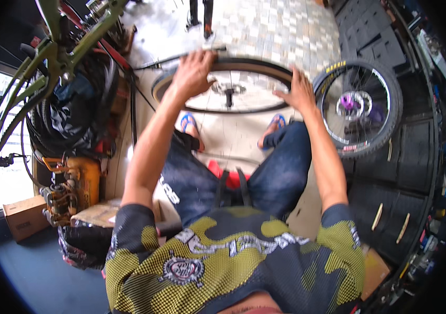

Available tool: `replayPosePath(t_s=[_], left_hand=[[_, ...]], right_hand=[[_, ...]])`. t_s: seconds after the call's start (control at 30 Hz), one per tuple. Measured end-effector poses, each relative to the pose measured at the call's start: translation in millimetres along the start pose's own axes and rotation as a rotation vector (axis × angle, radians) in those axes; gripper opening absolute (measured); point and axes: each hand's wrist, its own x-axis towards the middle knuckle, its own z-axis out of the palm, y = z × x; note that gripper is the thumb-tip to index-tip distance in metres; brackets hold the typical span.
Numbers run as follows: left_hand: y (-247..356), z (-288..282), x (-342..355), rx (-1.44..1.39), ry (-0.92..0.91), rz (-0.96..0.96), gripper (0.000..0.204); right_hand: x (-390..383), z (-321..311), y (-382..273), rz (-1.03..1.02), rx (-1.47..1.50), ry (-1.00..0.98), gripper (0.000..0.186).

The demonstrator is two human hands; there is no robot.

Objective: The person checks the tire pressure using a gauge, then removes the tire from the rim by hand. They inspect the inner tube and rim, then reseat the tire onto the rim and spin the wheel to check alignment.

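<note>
A bicycle wheel (pixel 254 65) with a black tyre and tan sidewall is tilted in front of me, just past my sandalled feet. Its dark hub (pixel 228 97) and thin spokes show in the middle. On the tyre's far left side lies my left hand (pixel 195 74), fingers curled over the tread and thumb toward the inside. My right hand (pixel 300 92) grips the right side of the same wheel, its thumb reaching inward and its fingers along the outer edge. How firmly each hand presses cannot be made out.
A second, knobbly-tyred wheel (pixel 393 107) with a purple hub leans at the right against dark drawers (pixel 414 138). At the left are a green bike frame (pixel 79 52), a yellow machine (pixel 84 180) and a cardboard box (pixel 25 217). A person's legs (pixel 208 18) stand at the far side.
</note>
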Motion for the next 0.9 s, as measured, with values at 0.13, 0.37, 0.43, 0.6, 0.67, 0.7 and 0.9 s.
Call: replayPosePath(t_s=[0.13, 0.37, 0.43, 0.6, 0.67, 0.7, 0.9], left_hand=[[23, 6, 8, -0.110, 0.071, 0.055, 0.093], [-32, 22, -42, -0.307, 0.134, -0.074, 0.089], [-71, 48, -61, -0.304, 0.043, -0.243, 0.071], [-74, 8, -43, -0.419, -0.030, -0.174, 0.047], [-56, -45, -38, -0.413, 0.178, -0.082, 0.046], [-60, -65, -38, -0.362, 0.254, 0.004, 0.047], [-9, -103, -17, -0.111, 0.385, 0.027, 0.059]], right_hand=[[10, -30, -58, -0.065, 0.020, 0.112, 0.111], [14, -26, -124, -0.313, -0.054, 0.153, 0.082], [12, -22, -109, -0.324, -0.078, 0.296, 0.071], [34, -60, -83, -0.256, 0.032, 0.234, 0.063], [34, -95, -80, -0.226, 0.104, 0.323, 0.064], [34, -116, -88, -0.222, 0.167, 0.336, 0.063], [12, -101, -60, -0.275, 0.303, 0.545, 0.064]])
